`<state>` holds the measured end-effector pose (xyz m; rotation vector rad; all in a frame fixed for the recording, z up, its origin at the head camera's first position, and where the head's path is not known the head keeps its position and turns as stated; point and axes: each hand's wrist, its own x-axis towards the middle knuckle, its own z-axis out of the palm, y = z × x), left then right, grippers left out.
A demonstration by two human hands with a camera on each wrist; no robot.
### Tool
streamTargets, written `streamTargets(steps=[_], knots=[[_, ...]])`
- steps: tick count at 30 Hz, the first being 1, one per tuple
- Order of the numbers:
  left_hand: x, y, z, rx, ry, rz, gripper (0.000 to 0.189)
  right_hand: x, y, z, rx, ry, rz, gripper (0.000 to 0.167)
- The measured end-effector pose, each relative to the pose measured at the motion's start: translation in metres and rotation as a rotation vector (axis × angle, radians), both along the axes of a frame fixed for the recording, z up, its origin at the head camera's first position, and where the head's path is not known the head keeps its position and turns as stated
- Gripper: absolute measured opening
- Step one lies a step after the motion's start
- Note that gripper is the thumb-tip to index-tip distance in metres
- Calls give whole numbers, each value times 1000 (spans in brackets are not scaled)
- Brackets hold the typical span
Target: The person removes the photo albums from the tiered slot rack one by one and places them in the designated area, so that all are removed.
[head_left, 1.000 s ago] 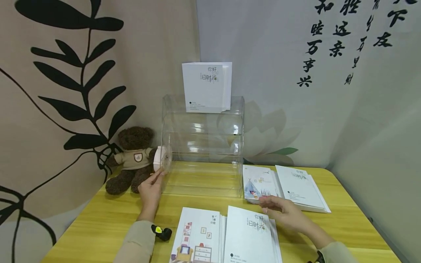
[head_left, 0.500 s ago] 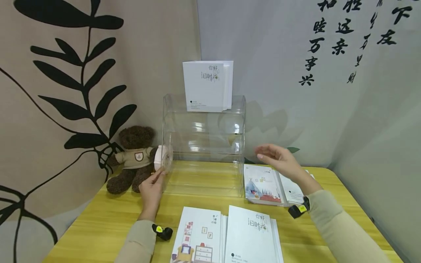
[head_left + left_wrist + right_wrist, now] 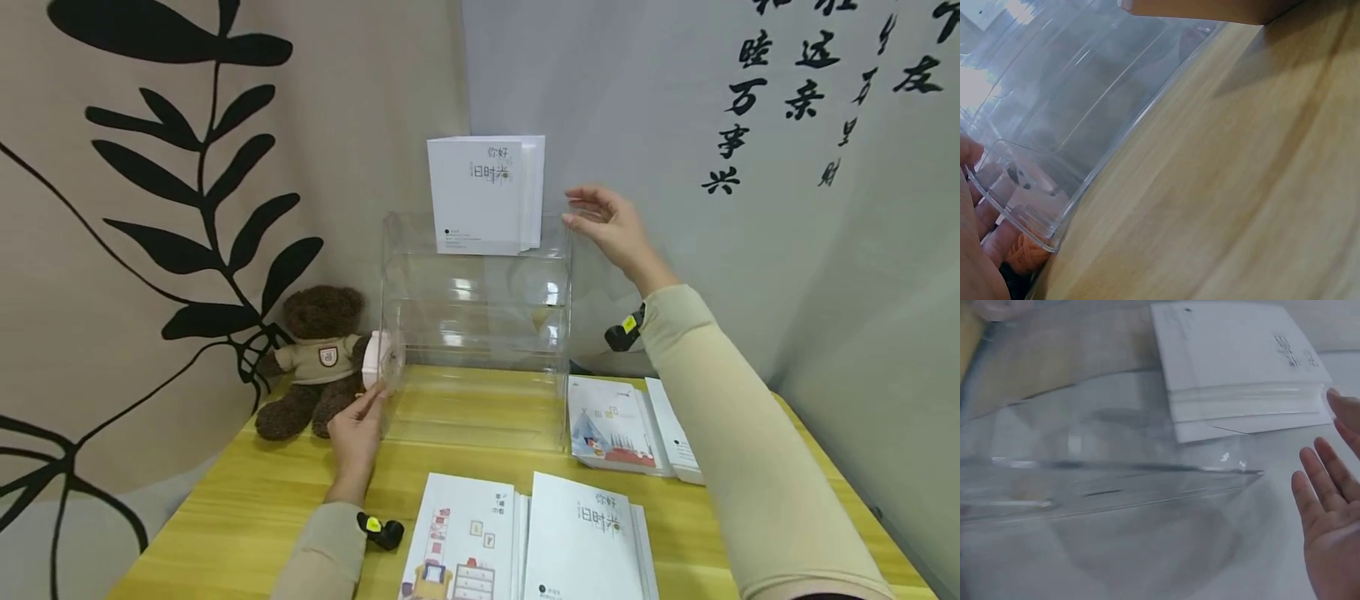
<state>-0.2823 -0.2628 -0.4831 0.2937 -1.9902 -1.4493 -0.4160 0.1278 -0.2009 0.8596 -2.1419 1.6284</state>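
Observation:
A clear plastic display rack (image 3: 480, 333) with several tiers stands at the table's back. My left hand (image 3: 356, 437) pinches its lower left edge; in the left wrist view the thumb lies on one side of the clear wall and the fingers (image 3: 1000, 240) on the other. Raised at the rack's upper right corner is my right hand (image 3: 613, 237), its fingers spread and nothing in them. White booklets (image 3: 476, 196) stand upright in the top tier, just left of that hand. The right wrist view shows the right hand (image 3: 1335, 519) apart from these booklets (image 3: 1235, 350).
Two stacks of booklets (image 3: 465, 533) (image 3: 588, 533) lie at the table's front. More booklets (image 3: 611, 421) lie right of the rack, partly behind the right sleeve. A brown teddy bear (image 3: 318, 358) sits left of the rack beside a pinkish-white round object (image 3: 372, 360).
My right hand has risen from above the booklets at the right to the rack's upper right corner. My left hand stays at the rack's lower left edge. The view shifts slightly.

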Motion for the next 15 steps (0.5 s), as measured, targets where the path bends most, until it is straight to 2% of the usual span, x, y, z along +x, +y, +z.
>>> streamTargets(steps=[6, 10, 15], knots=[[2, 1, 0, -20, 18, 19, 24, -24, -23, 35, 4, -8, -56, 61], [4, 1, 0, -34, 19, 37, 22, -32, -38, 48, 14, -74, -67, 68], [5, 1, 1, -15, 15, 19, 23, -39, -57, 56, -20, -120, -6, 74]])
